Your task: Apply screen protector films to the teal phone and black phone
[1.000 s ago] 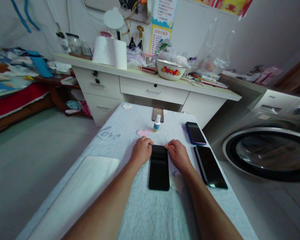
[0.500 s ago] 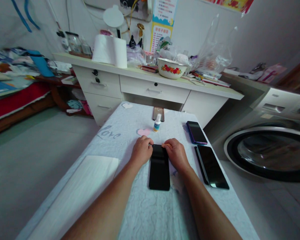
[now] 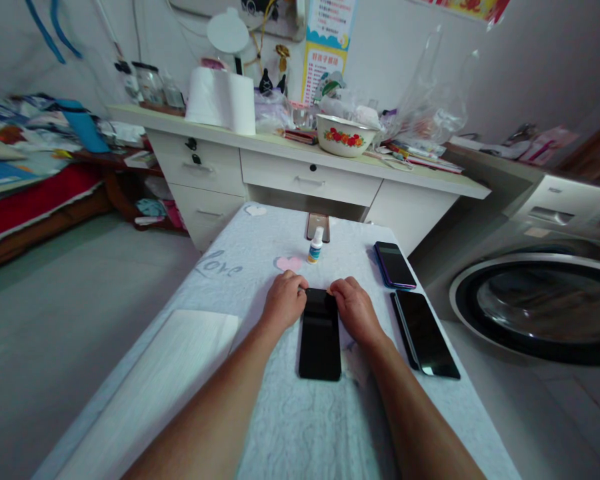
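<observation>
A black smartphone lies flat on the cloth-covered table, its dark screen facing up. At its far left corner is my left hand, closed, with thumb and fingers pinching the edge. My right hand is closed on the far right corner, its fingertips against the edge; the finer contact is too small to make out. Beyond the phone stands a small white spray bottle with a blue and yellow label.
Another phone lies at the table's far end. Along the right edge are a purple-rimmed phone and a stack of dark devices. A folded whitish cloth lies on the left. Behind stands a white desk; a washing machine is at right.
My right hand's fingertips have shifted slightly right along the phone's far edge, toward its corner. My left hand stays in place, and the phone has not visibly moved.
</observation>
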`<control>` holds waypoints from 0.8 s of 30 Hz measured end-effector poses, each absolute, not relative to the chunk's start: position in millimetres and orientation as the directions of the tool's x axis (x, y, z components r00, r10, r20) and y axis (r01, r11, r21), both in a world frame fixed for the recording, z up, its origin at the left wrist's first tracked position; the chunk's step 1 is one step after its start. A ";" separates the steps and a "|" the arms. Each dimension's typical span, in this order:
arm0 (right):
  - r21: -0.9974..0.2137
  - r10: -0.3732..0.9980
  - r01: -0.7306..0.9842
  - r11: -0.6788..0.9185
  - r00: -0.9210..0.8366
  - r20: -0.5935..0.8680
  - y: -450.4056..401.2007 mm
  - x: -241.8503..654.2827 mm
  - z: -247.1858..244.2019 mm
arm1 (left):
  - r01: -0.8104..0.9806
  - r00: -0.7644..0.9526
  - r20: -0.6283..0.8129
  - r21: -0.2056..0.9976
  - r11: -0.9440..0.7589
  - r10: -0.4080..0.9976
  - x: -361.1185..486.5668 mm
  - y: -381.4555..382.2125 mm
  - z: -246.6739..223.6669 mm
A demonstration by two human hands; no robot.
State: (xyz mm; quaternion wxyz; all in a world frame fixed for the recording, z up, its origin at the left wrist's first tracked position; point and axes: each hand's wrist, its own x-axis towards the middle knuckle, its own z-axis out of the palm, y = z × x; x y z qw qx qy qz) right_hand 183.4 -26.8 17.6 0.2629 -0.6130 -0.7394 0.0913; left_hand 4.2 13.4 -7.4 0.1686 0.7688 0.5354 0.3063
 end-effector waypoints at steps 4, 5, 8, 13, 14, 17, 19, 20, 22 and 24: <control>-0.492 0.949 0.834 0.250 -0.110 0.296 -26.0 184.7 16.8 | 0.718 0.240 0.288 0.590 -0.369 0.927 4.1 13.1 -6.9; -0.492 0.947 0.833 0.255 -0.113 0.300 -26.2 185.1 17.0 | 0.717 0.242 0.286 0.591 -0.369 0.927 4.1 12.9 -6.5; -0.481 0.949 0.839 0.255 -0.121 0.292 -28.2 186.1 18.5 | 0.716 0.240 0.281 0.595 -0.365 0.929 4.5 12.2 -4.9; -0.466 0.957 0.857 0.218 -0.096 0.272 -31.4 187.8 19.9 | 0.716 0.231 0.272 0.602 -0.353 0.934 5.2 11.4 -3.7; -0.463 0.957 0.860 0.212 -0.087 0.277 -31.3 187.7 19.6 | 0.716 0.230 0.272 0.603 -0.352 0.934 5.1 11.5 -4.0; -0.446 0.954 0.870 0.209 -0.081 0.289 -29.7 185.0 18.9 | 0.718 0.233 0.277 0.597 -0.357 0.932 4.8 11.9 -4.9; -0.424 0.952 0.880 0.216 -0.094 0.291 -27.9 181.3 19.0 | 0.721 0.241 0.274 0.592 -0.360 0.931 4.5 12.1 -4.8; -0.410 0.951 0.885 0.221 -0.104 0.290 -26.9 179.1 19.2 | 0.723 0.243 0.269 0.590 -0.359 0.932 4.4 12.1 -4.5; -0.382 0.950 0.894 0.233 -0.125 0.285 -25.3 174.4 20.0 | 0.729 0.245 0.257 0.587 -0.352 0.935 4.2 12.1 -3.4; -0.364 0.948 0.899 0.244 -0.143 0.283 -24.3 170.1 21.0 | 0.734 0.244 0.250 0.583 -0.347 0.937 4.0 12.0 -2.4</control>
